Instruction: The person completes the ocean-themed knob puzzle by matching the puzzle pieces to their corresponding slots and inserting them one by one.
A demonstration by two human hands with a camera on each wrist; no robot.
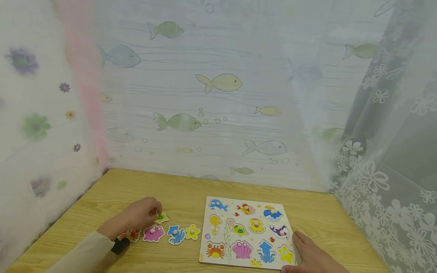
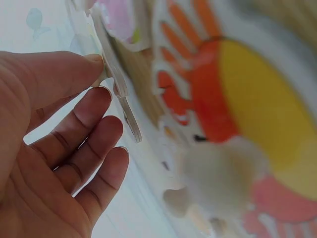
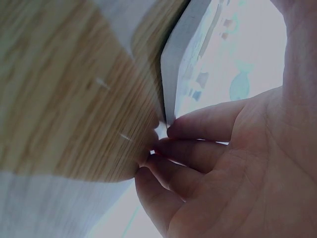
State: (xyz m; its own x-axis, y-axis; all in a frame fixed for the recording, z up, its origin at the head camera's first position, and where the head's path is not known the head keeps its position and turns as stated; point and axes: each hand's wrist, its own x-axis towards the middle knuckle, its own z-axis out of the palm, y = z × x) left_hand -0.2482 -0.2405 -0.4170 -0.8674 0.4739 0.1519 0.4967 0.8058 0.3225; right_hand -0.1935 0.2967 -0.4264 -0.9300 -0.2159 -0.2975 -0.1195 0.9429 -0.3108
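A white animal puzzle board [image 1: 204, 242] lies on the wooden table, right of centre. Left of it, loose knobbed pieces sit in a row: a crab [image 1: 132, 235], a pink shell [image 1: 153, 233], a blue squid [image 1: 176, 235] and a yellow star [image 1: 192, 231]. My left hand [image 1: 155, 211] pinches a small green and yellow piece [image 1: 162, 218] behind that row. In the left wrist view, the left hand's [image 2: 99, 77] thumb and forefinger are on this piece's thin edge [image 2: 115, 74], and the crab [image 2: 233, 109] fills the frame, blurred. My right hand [image 1: 300, 246] rests flat at the board's near right corner, fingertips [image 3: 171, 131] against the board's edge [image 3: 181, 64].
Sheer curtains printed with fish, flowers and a pink stripe hang close around the table's far and side edges. Bare wood [image 1: 143, 185] shows behind the loose pieces and to the right of the board [image 1: 324, 220].
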